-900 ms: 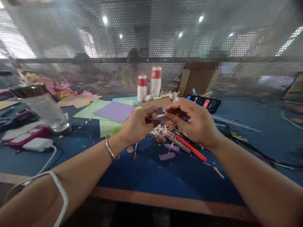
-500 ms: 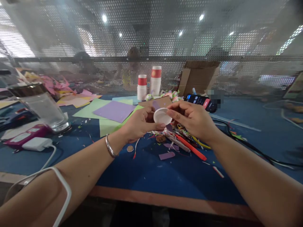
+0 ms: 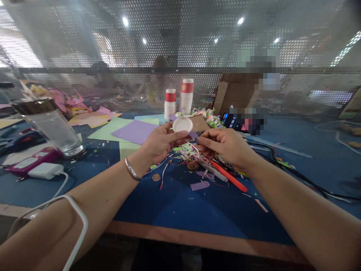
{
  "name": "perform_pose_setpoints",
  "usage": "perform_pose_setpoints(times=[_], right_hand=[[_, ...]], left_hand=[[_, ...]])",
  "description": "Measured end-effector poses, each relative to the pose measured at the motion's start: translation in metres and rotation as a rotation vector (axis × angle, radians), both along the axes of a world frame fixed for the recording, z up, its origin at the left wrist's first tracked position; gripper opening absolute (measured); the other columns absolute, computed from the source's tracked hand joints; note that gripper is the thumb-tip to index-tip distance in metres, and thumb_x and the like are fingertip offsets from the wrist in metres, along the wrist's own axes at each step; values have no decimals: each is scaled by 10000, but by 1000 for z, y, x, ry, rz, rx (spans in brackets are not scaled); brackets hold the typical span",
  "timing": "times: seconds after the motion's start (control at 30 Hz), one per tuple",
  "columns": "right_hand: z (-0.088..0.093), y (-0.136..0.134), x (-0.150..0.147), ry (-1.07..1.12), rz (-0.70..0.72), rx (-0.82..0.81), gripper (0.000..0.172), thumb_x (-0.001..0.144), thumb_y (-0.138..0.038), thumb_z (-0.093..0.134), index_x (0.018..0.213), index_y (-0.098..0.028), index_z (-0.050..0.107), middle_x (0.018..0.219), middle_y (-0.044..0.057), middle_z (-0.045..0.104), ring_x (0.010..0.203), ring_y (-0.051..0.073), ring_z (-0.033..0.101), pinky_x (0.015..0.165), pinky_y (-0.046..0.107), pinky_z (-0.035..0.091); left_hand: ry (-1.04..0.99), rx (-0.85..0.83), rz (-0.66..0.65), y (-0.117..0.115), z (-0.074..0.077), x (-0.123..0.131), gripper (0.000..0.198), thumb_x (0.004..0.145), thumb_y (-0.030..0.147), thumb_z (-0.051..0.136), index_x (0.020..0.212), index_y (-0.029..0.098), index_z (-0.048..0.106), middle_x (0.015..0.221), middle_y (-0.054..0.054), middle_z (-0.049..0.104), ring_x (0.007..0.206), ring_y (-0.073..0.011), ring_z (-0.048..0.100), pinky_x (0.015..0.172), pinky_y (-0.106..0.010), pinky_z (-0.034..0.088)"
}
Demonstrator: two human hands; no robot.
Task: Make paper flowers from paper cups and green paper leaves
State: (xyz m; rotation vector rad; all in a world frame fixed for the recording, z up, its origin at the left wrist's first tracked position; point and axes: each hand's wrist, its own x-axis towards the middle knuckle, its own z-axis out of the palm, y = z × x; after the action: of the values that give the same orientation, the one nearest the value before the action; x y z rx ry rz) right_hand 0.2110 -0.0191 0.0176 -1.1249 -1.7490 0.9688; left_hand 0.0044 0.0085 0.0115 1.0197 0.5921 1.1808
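My left hand (image 3: 160, 145) grips a white paper cup bottom (image 3: 182, 124), a round shallow piece with a low rim, tilted toward me above the table. To its right, my right hand (image 3: 222, 146) is closed in a pinch, apart from the cup bottom. A thin white strip (image 3: 194, 147) curves beside its fingertips; whether they hold it I cannot tell. Below both hands lies a heap of paper shreds (image 3: 187, 152), with a red-orange pen (image 3: 229, 176) and purple paper scraps (image 3: 200, 185) at its near side.
Two stacks of paper cups (image 3: 170, 105) stand at the back by a perforated screen (image 3: 135, 49). Purple paper (image 3: 132, 131) lies on green sheets at left. A glass jar (image 3: 53, 130) and a purple box (image 3: 31, 162) are farther left. A phone (image 3: 230, 122) and black cables (image 3: 299, 180) are right.
My right hand has let go of the cup bottom and moved slightly down. My left hand now holds the cup bottom alone, a little farther left and higher.
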Motion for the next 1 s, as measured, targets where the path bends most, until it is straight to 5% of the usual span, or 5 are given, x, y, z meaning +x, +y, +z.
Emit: perform_pose_setpoints(times=[0.77,1.0], right_hand=[[0,-5,-8,37,-14,16,402,793,-564,828,778,-189,683,651,2,669,525,106,587,489,247,506],[1,-6,-10,5,-11,51,432,804,-595,810,758,-192,662,652,12,671,530,113,588,479,244,492]], left_hand=[[-4,-11,-35,-9,-5,10,340,704,40,854,1001,109,703,981,-48,753,827,-121,708,826,-281,563],[11,55,86,-8,-4,8,407,674,81,873,1007,136,645,930,-34,739,810,-134,699,832,-311,568]])
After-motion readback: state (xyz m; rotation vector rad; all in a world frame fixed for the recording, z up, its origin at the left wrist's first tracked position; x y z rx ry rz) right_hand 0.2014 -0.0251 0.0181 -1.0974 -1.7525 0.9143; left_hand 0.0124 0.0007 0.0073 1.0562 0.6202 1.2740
